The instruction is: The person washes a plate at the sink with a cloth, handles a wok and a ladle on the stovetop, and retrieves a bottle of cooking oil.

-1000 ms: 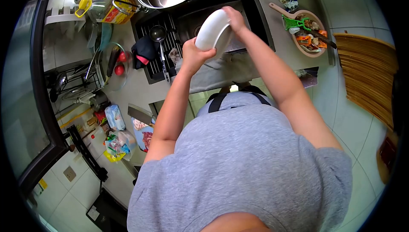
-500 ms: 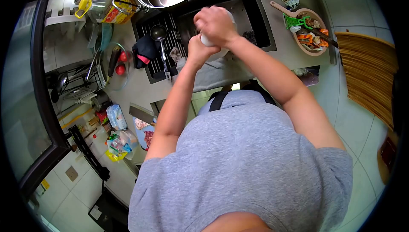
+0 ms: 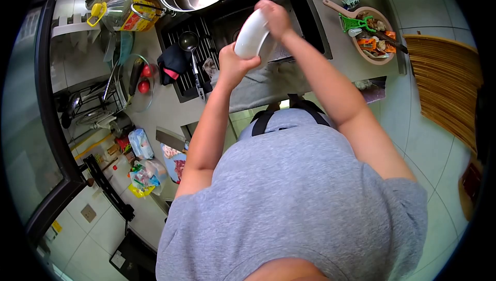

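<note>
A white bowl (image 3: 251, 37) is tipped on its side over the dark sink (image 3: 320, 43), its smooth outer wall turned to the left. My left hand (image 3: 235, 65) grips its lower edge, thumb stretched along the near side. The far edge is in my right hand (image 3: 275, 18), whose fingers curl over the rim. Most of the bowl's inside is hidden from me. Just below my hands, a grey towel (image 3: 279, 86) lies along the sink's front edge. A steel ladle (image 3: 189, 43) rests on the black drain rack to the left.
Behind the sink stands a large steel pot (image 3: 206, 3). A pink basin (image 3: 385, 60) with food scraps and a green peeler is on the right. To the left are a dark cloth (image 3: 174, 63), a glass lid (image 3: 150, 97), an oil bottle (image 3: 116, 12) and a cleaver (image 3: 170, 138).
My hands have moved apart from their crossed position. The bowl has turned up onto its side, showing its white outer wall. My right hand has shifted to its far rim.
</note>
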Demonstrator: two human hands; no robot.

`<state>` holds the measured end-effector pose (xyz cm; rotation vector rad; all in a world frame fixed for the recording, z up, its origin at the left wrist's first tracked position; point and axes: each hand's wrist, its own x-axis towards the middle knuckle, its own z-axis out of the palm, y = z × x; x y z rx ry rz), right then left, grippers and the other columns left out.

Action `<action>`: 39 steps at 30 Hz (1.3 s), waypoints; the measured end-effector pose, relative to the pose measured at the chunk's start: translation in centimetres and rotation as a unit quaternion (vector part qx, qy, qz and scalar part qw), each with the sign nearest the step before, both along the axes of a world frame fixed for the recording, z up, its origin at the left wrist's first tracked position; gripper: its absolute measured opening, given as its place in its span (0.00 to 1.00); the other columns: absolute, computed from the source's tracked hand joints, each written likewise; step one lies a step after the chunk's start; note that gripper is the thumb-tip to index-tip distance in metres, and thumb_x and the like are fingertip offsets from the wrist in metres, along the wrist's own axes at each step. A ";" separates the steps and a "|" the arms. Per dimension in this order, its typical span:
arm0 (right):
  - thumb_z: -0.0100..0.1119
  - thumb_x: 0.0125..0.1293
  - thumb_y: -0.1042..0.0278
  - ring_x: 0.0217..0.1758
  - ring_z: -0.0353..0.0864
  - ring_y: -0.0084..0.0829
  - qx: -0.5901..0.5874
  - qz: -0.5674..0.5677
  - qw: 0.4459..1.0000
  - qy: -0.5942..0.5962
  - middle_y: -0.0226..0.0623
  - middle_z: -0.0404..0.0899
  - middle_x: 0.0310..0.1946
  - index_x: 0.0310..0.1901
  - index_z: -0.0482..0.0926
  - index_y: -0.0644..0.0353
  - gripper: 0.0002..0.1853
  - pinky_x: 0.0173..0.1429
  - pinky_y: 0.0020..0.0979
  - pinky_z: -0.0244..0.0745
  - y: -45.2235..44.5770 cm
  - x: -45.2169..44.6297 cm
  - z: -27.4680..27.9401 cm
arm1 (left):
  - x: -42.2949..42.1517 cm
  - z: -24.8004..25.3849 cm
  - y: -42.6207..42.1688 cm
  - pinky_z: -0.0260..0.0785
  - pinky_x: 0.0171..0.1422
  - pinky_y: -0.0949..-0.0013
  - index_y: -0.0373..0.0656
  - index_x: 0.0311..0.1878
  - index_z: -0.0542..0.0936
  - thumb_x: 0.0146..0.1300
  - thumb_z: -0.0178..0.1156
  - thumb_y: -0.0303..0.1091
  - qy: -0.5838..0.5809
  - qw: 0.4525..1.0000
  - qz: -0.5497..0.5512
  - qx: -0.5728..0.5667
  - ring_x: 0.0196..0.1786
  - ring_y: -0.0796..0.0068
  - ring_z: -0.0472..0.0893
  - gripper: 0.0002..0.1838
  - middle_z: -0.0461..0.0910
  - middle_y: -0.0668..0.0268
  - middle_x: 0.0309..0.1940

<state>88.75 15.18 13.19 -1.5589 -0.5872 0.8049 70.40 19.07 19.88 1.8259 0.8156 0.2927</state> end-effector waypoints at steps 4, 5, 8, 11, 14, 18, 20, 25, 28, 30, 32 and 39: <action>0.48 0.67 0.55 0.38 0.79 0.27 -0.045 -0.048 0.959 0.277 0.32 0.81 0.30 0.33 0.82 0.54 0.15 0.46 0.32 0.72 -1.3 2.5 -2.1 | -0.7 0.3 0.1 0.74 0.38 0.73 0.32 0.37 0.83 0.43 0.70 0.33 -0.055 0.998 -0.002 0.013 0.30 0.81 0.81 0.18 0.84 0.64 0.25; 0.49 0.67 0.57 0.37 0.78 0.26 -0.058 -0.059 0.966 0.245 0.32 0.80 0.30 0.33 0.80 0.58 0.15 0.44 0.29 0.71 -1.4 2.3 -2.0 | -0.8 0.0 0.6 0.74 0.38 0.73 0.32 0.37 0.82 0.43 0.70 0.35 -0.042 0.999 -0.020 0.014 0.30 0.81 0.80 0.18 0.83 0.65 0.25; 0.46 0.67 0.57 0.37 0.79 0.26 0.044 0.056 0.992 -0.103 0.34 0.79 0.28 0.29 0.80 0.60 0.18 0.44 0.29 0.71 -0.6 -0.3 1.9 | -1.0 0.4 0.7 0.73 0.37 0.73 0.33 0.35 0.82 0.43 0.70 0.34 0.012 0.999 -0.039 0.032 0.29 0.82 0.80 0.17 0.83 0.66 0.25; 0.43 0.66 0.56 0.37 0.79 0.29 0.018 0.091 0.905 -0.415 0.35 0.79 0.25 0.26 0.80 0.60 0.20 0.44 0.30 0.72 -0.5 -2.2 5.2 | -0.8 0.5 0.6 0.73 0.37 0.73 0.33 0.33 0.82 0.42 0.69 0.34 0.026 0.996 -0.062 0.062 0.28 0.82 0.79 0.16 0.82 0.65 0.23; 0.46 0.63 0.56 0.37 0.81 0.45 -0.055 0.107 0.992 0.037 0.41 0.83 0.31 0.30 0.83 0.53 0.16 0.44 0.39 0.74 0.3 3.1 -1.3 | -1.2 0.9 0.3 0.73 0.37 0.72 0.32 0.33 0.82 0.41 0.69 0.34 0.017 0.996 -0.055 0.067 0.27 0.82 0.79 0.17 0.81 0.64 0.22; 0.48 0.61 0.55 0.34 0.82 0.39 -0.032 0.034 0.980 -0.193 0.40 0.83 0.29 0.33 0.84 0.56 0.17 0.45 0.38 0.75 -0.2 -0.3 1.8 | -1.0 1.0 0.3 0.73 0.36 0.72 0.32 0.33 0.82 0.40 0.69 0.34 0.021 0.995 -0.063 0.075 0.27 0.81 0.79 0.17 0.81 0.64 0.22; 0.49 0.59 0.54 0.33 0.82 0.36 -0.013 0.031 0.951 -0.306 0.38 0.83 0.28 0.33 0.83 0.58 0.17 0.44 0.36 0.75 0.1 -1.1 2.5 | -1.0 0.9 0.4 0.73 0.37 0.72 0.32 0.33 0.82 0.40 0.69 0.34 0.036 0.993 -0.071 0.087 0.26 0.81 0.78 0.17 0.81 0.63 0.22; 0.47 0.63 0.55 0.32 0.80 0.33 -0.051 0.058 0.997 -0.031 0.37 0.81 0.28 0.30 0.81 0.59 0.18 0.41 0.34 0.74 0.3 2.9 -2.1 | -1.1 1.1 0.1 0.74 0.37 0.70 0.32 0.32 0.82 0.39 0.70 0.35 0.000 0.995 -0.056 0.087 0.26 0.75 0.81 0.18 0.81 0.60 0.21; 0.45 0.63 0.56 0.33 0.79 0.38 -0.011 0.049 0.970 -0.238 0.39 0.79 0.27 0.30 0.79 0.61 0.18 0.42 0.37 0.73 -0.2 -1.0 2.5 | -1.1 0.6 0.2 0.74 0.37 0.69 0.32 0.32 0.82 0.39 0.70 0.36 0.021 0.993 -0.061 0.097 0.26 0.74 0.82 0.18 0.81 0.59 0.21; 0.45 0.64 0.57 0.38 0.80 0.48 -0.020 0.053 0.942 -0.331 0.43 0.81 0.31 0.35 0.81 0.58 0.17 0.44 0.40 0.74 -0.4 -2.5 4.5 | -0.9 0.8 0.1 0.74 0.37 0.69 0.32 0.33 0.82 0.38 0.70 0.36 0.037 0.993 -0.064 0.088 0.26 0.74 0.82 0.19 0.81 0.58 0.22; 0.49 0.65 0.57 0.39 0.81 0.40 0.059 0.070 0.986 -0.142 0.38 0.82 0.33 0.38 0.81 0.59 0.15 0.45 0.34 0.74 0.0 -0.2 2.3 | -1.0 1.0 0.0 0.74 0.37 0.71 0.32 0.34 0.83 0.40 0.70 0.35 0.031 0.992 -0.068 0.106 0.27 0.76 0.82 0.18 0.82 0.60 0.23; 0.46 0.74 0.51 0.47 0.78 0.26 0.044 -0.124 0.947 0.293 0.33 0.82 0.42 0.48 0.80 0.59 0.20 0.56 0.29 0.70 -1.4 -0.3 -2.1 | -1.6 1.6 0.3 0.74 0.37 0.73 0.33 0.34 0.82 0.44 0.69 0.33 -0.060 0.998 -0.001 0.027 0.28 0.82 0.81 0.15 0.83 0.67 0.24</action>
